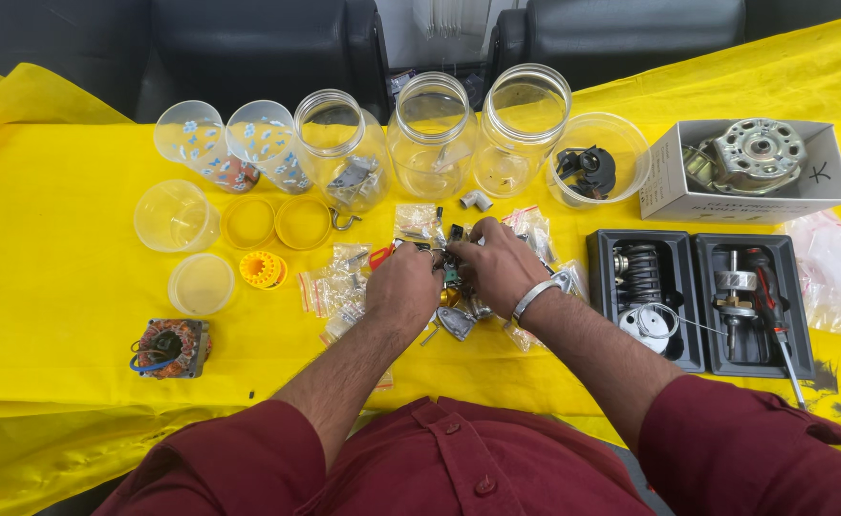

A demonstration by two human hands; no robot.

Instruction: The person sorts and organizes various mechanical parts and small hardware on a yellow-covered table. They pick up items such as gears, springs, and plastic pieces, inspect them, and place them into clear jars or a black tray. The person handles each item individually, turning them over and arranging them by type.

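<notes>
Both hands, left (403, 284) and right (497, 263), pinch small parts (451, 272), seemingly mid-assembly; seating them next calls for fine alignment.

Jars (430, 134) block far side; left tablecloth (57, 287) open.

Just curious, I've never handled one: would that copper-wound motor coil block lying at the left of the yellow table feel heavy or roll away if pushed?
The copper-wound motor coil block probably feels heavy for its size, being packed with wire and metal. Its squarish frame lies flat, so it would likely slide, not roll. The loose blue wire may snag.
</notes>
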